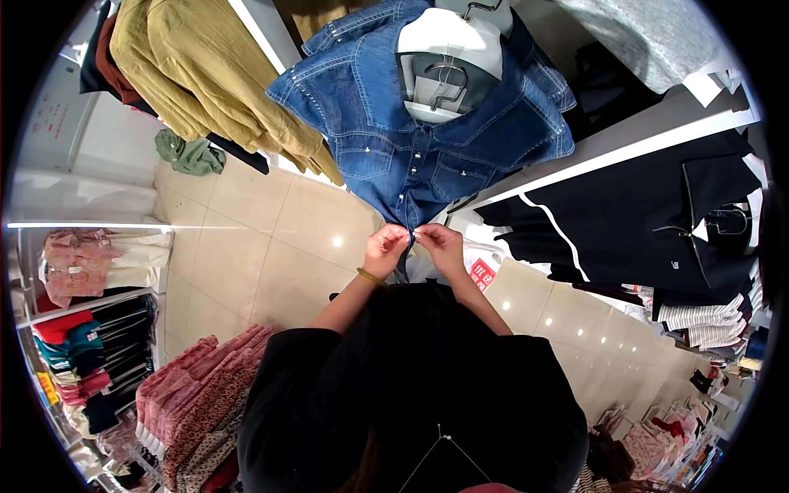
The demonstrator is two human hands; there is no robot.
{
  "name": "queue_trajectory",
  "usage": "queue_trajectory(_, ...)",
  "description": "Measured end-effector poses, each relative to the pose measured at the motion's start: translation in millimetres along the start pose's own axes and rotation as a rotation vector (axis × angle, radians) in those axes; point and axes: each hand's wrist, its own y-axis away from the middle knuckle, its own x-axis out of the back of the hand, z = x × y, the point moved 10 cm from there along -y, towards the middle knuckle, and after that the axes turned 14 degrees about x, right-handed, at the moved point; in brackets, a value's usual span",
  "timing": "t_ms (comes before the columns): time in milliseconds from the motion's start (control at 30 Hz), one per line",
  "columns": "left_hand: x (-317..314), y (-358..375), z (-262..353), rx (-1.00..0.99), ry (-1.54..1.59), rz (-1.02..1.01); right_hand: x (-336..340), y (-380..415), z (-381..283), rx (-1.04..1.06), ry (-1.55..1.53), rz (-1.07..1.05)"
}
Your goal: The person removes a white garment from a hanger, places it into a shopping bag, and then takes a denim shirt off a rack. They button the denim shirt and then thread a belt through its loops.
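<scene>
A blue short-sleeved denim shirt [374, 107] with light stitching and chest pockets hangs on a white hanger [485, 41] at the top centre. Its lower front edges come together between my hands. My left hand [386, 249], below a yellowish bangle on the wrist, pinches the placket from the left side. From the right side my right hand [441, 246] pinches the same strip of denim, fingertips nearly touching those of my left hand. Any button between the fingertips is too small to make out.
Mustard garments [197, 66] hang at the upper left, with a green cloth [191, 154] beneath on the tiled floor [308, 246]. Dark navy clothes [641, 214] hang at the right. Pink patterned garments [197, 386] are at the lower left. A red-and-white sign [482, 274] is beside my right forearm.
</scene>
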Motion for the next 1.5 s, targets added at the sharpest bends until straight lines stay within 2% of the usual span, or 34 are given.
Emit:
queue_trajectory(100, -2, 1, 8, -0.049, -0.033, -0.001, -1, 0, -5, 0.009, 0.047, -0.01)
queue_trajectory(200, -2, 3, 17, -0.074, -0.199, 0.075, -2, 1, -9, 0.006, 0.146, -0.025)
queue_trajectory(267, -5, 10, 38, -0.209, -0.548, 0.212, -7, -2, -18, 0.093, 0.064, -0.033)
queue_trajectory(367, -19, 20, 66, -0.307, -0.739, 0.282, -4, -3, -7, 0.081, 0.214, -0.112)
queue_trajectory(533, -20, 28, 71, -0.413, -0.782, 0.335, -11, -7, -12, 0.051, 0.314, -0.183)
queue_trajectory(633, -18, 31, 73, -0.436, -0.804, 0.37, -18, -11, -23, 0.113, 0.332, -0.214)
queue_trajectory(733, -18, 32, 72, -0.407, -0.831, 0.401, -22, -13, -30, 0.163, 0.411, -0.251)
queue_trajectory(800, -14, 32, 71, -0.352, -0.778, 0.423, -20, -15, -40, 0.254, 0.45, -0.195)
queue_trajectory(933, -10, 30, 59, -0.301, -0.763, 0.429, -18, -13, -37, 0.2, 0.489, -0.211)
queue_trajectory(1000, 8, 20, 28, -0.062, -0.441, 0.403, -16, -12, -37, 0.262, 0.44, -0.181)
queue_trajectory(1033, 9, 19, 25, -0.06, -0.441, 0.401, -15, -11, -34, 0.26, 0.441, -0.178)
queue_trajectory(1100, 9, 13, 10, 0.019, -0.12, 0.28, -15, -10, -38, 0.304, 0.393, -0.157)
queue_trajectory(1133, 11, 11, 10, 0.021, -0.12, 0.276, -15, -10, -40, 0.303, 0.395, -0.152)
queue_trajectory(1200, 8, 8, -6, 0.212, 0.069, 0.166, -16, -8, -46, 0.299, 0.404, -0.153)
queue_trajectory(1233, 9, 8, -1, 0.215, 0.068, 0.164, -17, -7, -49, 0.297, 0.405, -0.15)
queue_trajectory(1300, 5, 16, -29, 0.631, 0.354, 0.141, -18, -6, -61, 0.375, 0.469, -0.129)
queue_trajectory(1433, 2, 18, -32, 0.786, 0.361, -0.019, -16, -1, -56, 0.367, 0.448, -0.159)
queue_trajectory(1500, 5, 18, -33, 0.821, 0.351, -0.042, -17, -2, -48, 0.303, 0.297, -0.168)
